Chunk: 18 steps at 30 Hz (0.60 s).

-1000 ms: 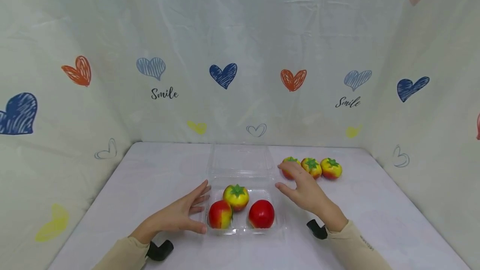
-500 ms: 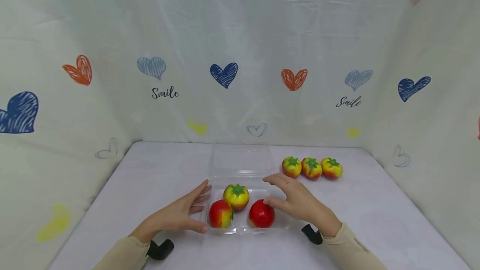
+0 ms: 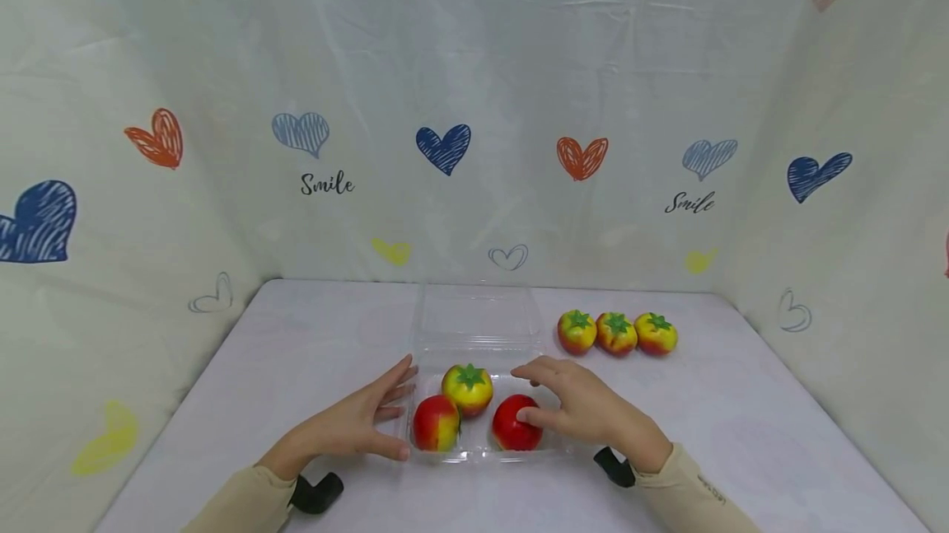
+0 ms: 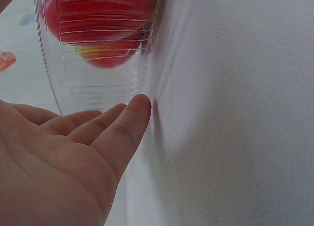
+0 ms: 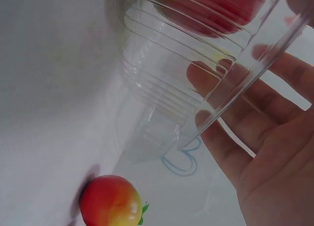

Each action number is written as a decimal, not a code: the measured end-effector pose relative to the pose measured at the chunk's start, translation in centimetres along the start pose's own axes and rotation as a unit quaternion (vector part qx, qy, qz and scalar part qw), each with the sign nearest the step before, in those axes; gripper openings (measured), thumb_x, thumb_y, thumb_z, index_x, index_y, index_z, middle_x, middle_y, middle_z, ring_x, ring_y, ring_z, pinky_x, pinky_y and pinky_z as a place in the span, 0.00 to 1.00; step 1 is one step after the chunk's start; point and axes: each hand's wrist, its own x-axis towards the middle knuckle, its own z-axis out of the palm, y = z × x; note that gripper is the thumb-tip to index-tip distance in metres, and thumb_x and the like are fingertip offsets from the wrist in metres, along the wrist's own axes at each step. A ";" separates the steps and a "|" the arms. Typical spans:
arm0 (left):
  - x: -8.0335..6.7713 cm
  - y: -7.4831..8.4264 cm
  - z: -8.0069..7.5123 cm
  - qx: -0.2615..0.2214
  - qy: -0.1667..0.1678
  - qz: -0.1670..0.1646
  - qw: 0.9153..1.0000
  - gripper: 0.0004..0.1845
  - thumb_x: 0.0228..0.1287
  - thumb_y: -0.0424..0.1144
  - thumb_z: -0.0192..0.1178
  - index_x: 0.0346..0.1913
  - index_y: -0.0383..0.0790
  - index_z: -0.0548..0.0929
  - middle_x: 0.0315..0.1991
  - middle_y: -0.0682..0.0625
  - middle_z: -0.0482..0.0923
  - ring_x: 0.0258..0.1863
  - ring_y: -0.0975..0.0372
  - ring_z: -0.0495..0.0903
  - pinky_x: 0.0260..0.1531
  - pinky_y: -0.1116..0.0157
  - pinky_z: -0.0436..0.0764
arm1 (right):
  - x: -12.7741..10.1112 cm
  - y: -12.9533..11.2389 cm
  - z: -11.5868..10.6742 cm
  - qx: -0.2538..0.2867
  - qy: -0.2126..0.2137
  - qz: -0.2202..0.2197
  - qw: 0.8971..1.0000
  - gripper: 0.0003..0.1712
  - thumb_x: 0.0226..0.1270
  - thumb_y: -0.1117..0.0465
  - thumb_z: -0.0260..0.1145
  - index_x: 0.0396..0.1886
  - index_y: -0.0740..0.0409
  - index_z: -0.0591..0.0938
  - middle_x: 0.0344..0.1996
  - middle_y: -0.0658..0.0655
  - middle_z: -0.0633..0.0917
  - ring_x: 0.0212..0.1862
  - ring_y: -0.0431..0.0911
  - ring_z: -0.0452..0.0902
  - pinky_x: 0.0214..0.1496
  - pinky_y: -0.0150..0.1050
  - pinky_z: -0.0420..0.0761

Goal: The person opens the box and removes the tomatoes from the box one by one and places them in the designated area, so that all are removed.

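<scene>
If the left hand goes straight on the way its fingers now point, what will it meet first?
Most likely the left wall of the clear plastic box, which the left hand already touches; behind the wall lies the red-yellow tomato.

Three tomatoes (image 3: 470, 411) in open clamshell (image 3: 474, 327), mid-table (image 3: 741, 418). Left hand (image 3: 356, 422) at its left wall, right hand (image 3: 586, 409) over its right side. Three more tomatoes (image 3: 616, 332) in a row behind-right.

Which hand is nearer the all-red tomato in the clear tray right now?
Right. The right hand touches the all-red tomato with its thumb; the left hand rests outside the tray's left wall.
</scene>
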 end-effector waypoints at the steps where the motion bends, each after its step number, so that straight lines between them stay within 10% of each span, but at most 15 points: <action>1: 0.0 0.0 0.0 0.001 0.001 -0.001 1.000 0.61 0.51 0.48 0.73 0.76 0.43 0.38 0.75 0.38 0.46 0.66 0.42 0.63 0.59 0.50 0.72 | 0.0 0.0 0.0 -0.001 -0.006 0.001 1.000 0.34 0.61 0.34 0.61 0.63 0.46 0.74 0.54 0.48 0.79 0.50 0.43 0.75 0.52 0.46 0.80; 18: 0.0 -0.2 -0.1 0.001 -0.006 0.020 1.000 0.61 0.51 0.47 0.73 0.76 0.41 0.37 0.75 0.38 0.45 0.67 0.43 0.62 0.61 0.52 0.70 | 0.0 -0.1 0.5 -0.034 -0.029 -0.010 0.999 0.30 0.60 0.31 0.59 0.54 0.42 0.80 0.47 0.39 0.80 0.53 0.41 0.71 0.60 0.48 0.75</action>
